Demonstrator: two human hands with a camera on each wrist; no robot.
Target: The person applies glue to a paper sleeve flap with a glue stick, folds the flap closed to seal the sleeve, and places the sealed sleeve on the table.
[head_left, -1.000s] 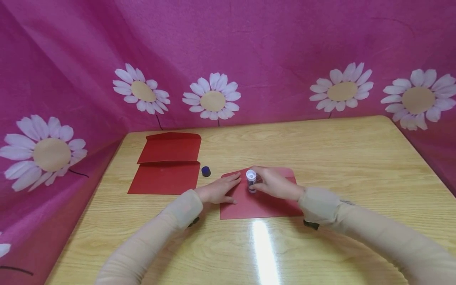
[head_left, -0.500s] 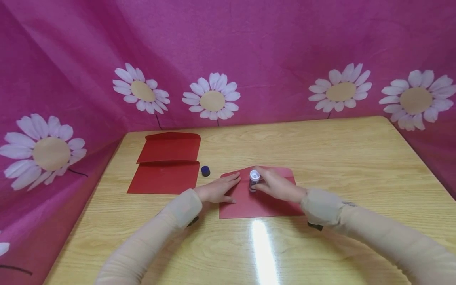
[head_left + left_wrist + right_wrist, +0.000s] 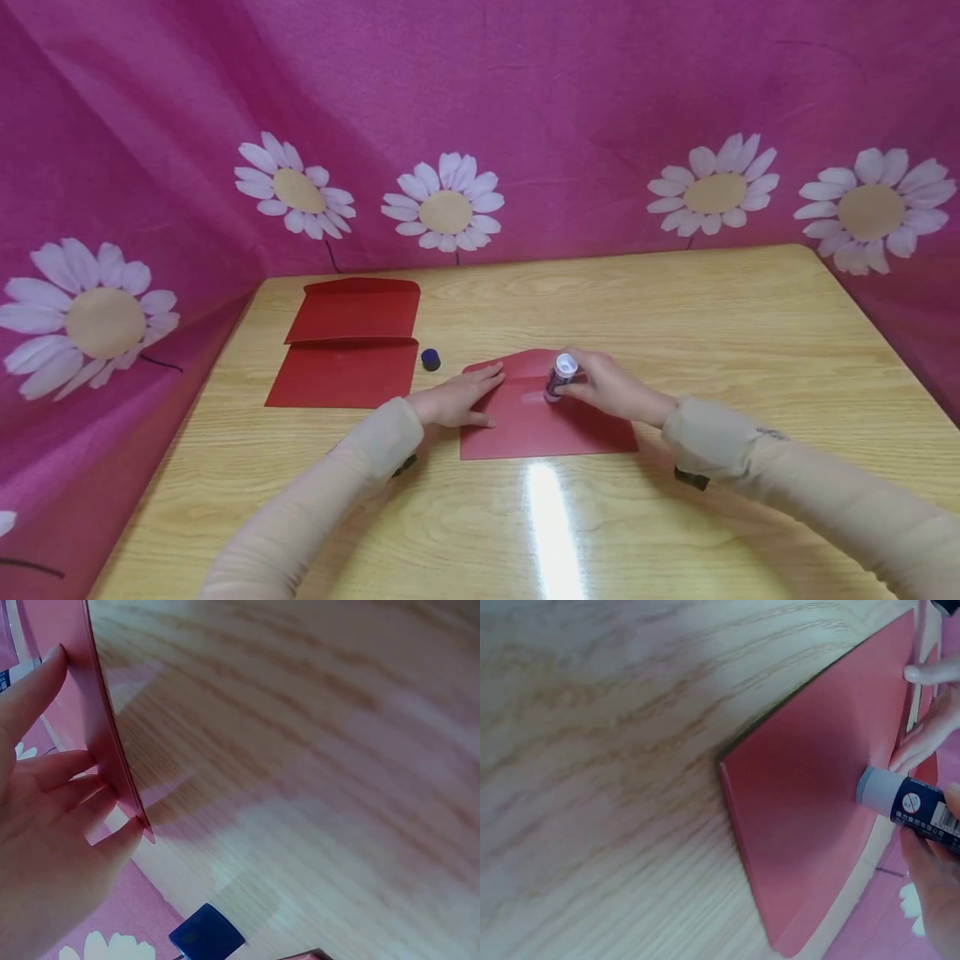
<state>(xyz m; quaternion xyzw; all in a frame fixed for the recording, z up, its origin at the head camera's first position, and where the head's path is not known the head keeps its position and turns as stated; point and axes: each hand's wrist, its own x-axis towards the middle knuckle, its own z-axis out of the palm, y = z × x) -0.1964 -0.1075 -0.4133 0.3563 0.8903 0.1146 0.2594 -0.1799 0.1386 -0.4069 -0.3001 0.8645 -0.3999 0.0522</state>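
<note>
A red envelope (image 3: 517, 433) with its flap unfolded lies before me on the wooden table. My left hand (image 3: 456, 402) rests on its left side with the fingers spread, as the left wrist view also shows. In my right hand (image 3: 618, 392) I grip a glue stick (image 3: 559, 379), its lower end against the envelope just below the flap. The right wrist view shows the dark blue label of the glue stick (image 3: 922, 806). A pale streak of glue (image 3: 533, 397) shows left of the stick. The blue cap (image 3: 431, 360) stands beyond my left hand.
Two more red envelopes lie overlapping at the left, a nearer one (image 3: 339, 375) and a farther one (image 3: 356, 312). A pink cloth (image 3: 570, 125) with printed daisies hangs behind the wooden table (image 3: 720, 325).
My right hand has moved to the right with the glue stick, across the envelope, and a pale streak is now visible behind it. My left hand has stayed in place.
</note>
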